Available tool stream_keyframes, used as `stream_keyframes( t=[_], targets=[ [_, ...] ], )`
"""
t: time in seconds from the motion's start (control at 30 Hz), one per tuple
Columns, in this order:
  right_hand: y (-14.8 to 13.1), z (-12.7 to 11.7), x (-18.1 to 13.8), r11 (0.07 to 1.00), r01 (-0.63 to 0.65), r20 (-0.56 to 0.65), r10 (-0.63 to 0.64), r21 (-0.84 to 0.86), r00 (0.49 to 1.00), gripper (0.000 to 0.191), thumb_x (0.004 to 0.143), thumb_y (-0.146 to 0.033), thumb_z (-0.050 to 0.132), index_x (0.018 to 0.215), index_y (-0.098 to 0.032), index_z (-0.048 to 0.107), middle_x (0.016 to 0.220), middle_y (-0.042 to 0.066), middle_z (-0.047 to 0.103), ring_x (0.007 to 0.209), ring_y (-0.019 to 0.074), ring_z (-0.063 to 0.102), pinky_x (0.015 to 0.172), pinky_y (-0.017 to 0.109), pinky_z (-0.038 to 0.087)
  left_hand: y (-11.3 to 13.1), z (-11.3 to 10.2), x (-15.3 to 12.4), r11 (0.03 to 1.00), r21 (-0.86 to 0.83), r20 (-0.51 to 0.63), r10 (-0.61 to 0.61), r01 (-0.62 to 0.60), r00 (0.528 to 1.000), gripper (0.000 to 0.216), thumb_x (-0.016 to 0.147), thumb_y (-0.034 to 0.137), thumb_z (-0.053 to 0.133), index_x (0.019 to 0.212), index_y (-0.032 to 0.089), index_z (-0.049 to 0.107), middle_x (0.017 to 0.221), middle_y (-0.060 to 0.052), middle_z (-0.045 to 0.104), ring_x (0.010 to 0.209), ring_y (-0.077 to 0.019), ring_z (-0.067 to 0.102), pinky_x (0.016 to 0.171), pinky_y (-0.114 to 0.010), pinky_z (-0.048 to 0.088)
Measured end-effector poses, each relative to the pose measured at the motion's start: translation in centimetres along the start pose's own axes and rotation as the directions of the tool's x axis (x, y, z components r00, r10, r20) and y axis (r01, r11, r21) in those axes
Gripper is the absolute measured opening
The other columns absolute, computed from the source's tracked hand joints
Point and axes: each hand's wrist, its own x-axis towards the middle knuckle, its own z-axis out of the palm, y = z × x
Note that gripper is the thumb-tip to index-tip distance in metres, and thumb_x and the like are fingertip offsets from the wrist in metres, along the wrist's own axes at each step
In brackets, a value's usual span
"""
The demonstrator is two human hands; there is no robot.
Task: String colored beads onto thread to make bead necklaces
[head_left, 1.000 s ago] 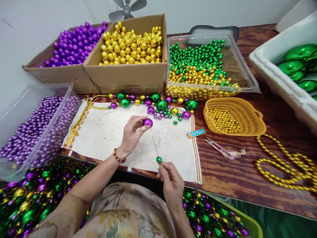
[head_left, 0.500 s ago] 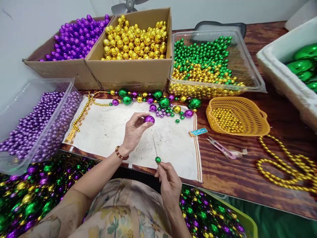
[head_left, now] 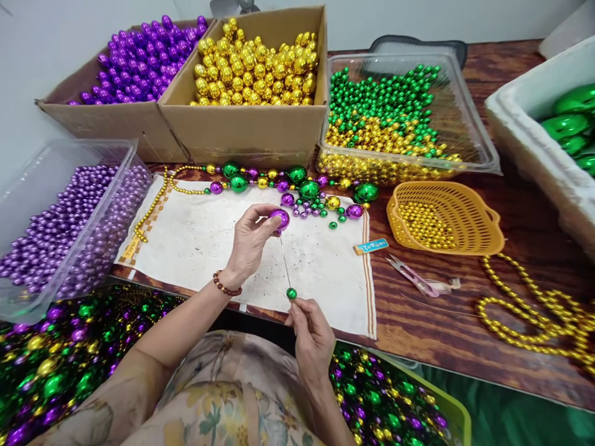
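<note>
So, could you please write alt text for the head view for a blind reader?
The left hand holds a purple ball at the tip of a needle carrying a green bead, pinched by the right hand, over a white cloth among boxes of beads.

At upper left stand two cardboard boxes, a purple-bead box [head_left: 100, 121] and a gold-bead box [head_left: 246, 133]. Right of them, a clear tray [head_left: 465, 118] holds green and gold beads. An orange basket [head_left: 483, 238] sits mid-right on the counter [head_left: 465, 347], with scissors [head_left: 411, 275] below it. A gold strand [head_left: 534, 310] lies at lower right.
</note>
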Motion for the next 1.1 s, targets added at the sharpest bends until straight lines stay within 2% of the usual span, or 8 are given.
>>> stream_keyframes(
  t=[0.23,0.63,0.8,0.97,1.1],
  targets=[
    [-0.1,0.5,0.2,1.000,0.000,-0.016,0.000,0.030,1.000,0.012,0.099,-0.021,0.057,0.098,-0.023,0.068,0.073,-0.003,0.055,0.060,0.0097,0.052,0.055,0.024,0.039,-0.2,0.2,-0.5,1.000,0.009,0.025,-0.009,0.009,1.000,0.033,0.070,0.038,0.086,0.092,0.020,0.069,0.088,-0.001,0.068,0.074,-0.0091,0.062,0.064,-0.022,0.051],
    [-0.8,2.0,1.0,0.989,0.100,-0.110,-0.088,0.107,0.990,0.014,0.100,-0.018,0.053,0.098,-0.023,0.066,0.074,-0.003,0.053,0.063,0.0096,0.053,0.054,0.023,0.040,0.0,1.4,-3.3,0.977,0.118,0.070,0.171,-0.179,0.983,0.026,0.078,0.028,0.082,0.099,0.022,0.069,0.093,-0.001,0.067,0.081,-0.0095,0.062,0.071,-0.020,0.055],
    [-1.1,2.0,0.9,0.992,0.102,-0.135,-0.092,0.073,0.987,0.013,0.101,-0.020,0.052,0.095,-0.021,0.065,0.073,-0.002,0.052,0.062,0.0104,0.052,0.053,0.023,0.040,0.3,1.6,-3.4,0.987,0.072,0.089,0.140,-0.147,0.986,0.027,0.078,0.031,0.081,0.099,0.021,0.067,0.098,-0.002,0.069,0.083,-0.0111,0.065,0.075,-0.024,0.059],
    [-1.4,1.7,1.4,0.990,0.138,-0.114,-0.133,0.038,0.985,0.013,0.100,-0.018,0.052,0.096,-0.021,0.064,0.073,-0.002,0.051,0.062,0.0110,0.054,0.055,0.025,0.041,0.8,1.8,-3.6,0.984,0.083,0.062,0.155,-0.160,0.986,0.028,0.078,0.030,0.082,0.099,0.021,0.066,0.098,-0.003,0.070,0.086,-0.0120,0.066,0.077,-0.024,0.059],
    [-1.6,1.7,1.5,0.980,0.196,-0.022,-0.196,-0.020,0.980,0.012,0.099,-0.016,0.054,0.098,-0.021,0.065,0.075,-0.001,0.054,0.064,0.0122,0.057,0.058,0.027,0.044,1.1,1.7,-3.2,0.986,0.055,0.058,0.152,-0.155,0.987,0.030,0.077,0.032,0.083,0.098,0.021,0.065,0.094,-0.002,0.069,0.082,-0.0108,0.064,0.074,-0.023,0.058]
  ],
)
